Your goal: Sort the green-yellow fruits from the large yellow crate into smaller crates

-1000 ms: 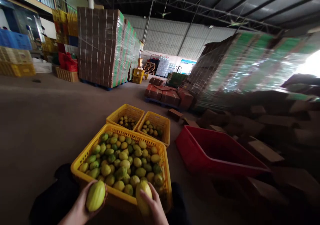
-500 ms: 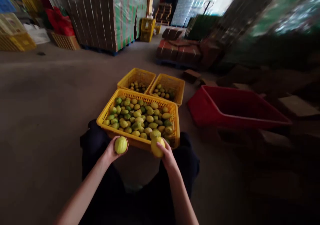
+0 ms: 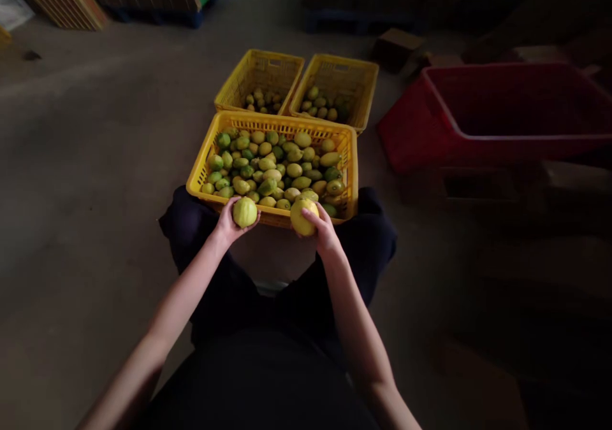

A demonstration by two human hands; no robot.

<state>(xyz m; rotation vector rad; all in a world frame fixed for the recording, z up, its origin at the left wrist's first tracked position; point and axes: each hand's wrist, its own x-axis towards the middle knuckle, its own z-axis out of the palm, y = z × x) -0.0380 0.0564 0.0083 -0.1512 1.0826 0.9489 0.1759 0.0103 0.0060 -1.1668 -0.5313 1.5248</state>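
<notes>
Left hand (image 3: pixel 230 224) is cupping a yellow-green fruit (image 3: pixel 245 213), fingers curling round its far side; right hand (image 3: pixel 327 231) is clasping a yellow fruit (image 3: pixel 303 218), thumb lying over it. Both are sitting at the near rim of a yellow crate (image 3: pixel 353 174), with loose fruit (image 3: pixel 272 175) lying just beyond the grips; whether knuckles are touching the rim, cannot tell. Red tub (image 3: pixel 412 121) is standing well right of the right grip. Judgement: light, even pressure should be serving best, as squeezing risks bruising; slow turning would be exposing the palm-side skin, wrists clearing the rim throughout.
</notes>
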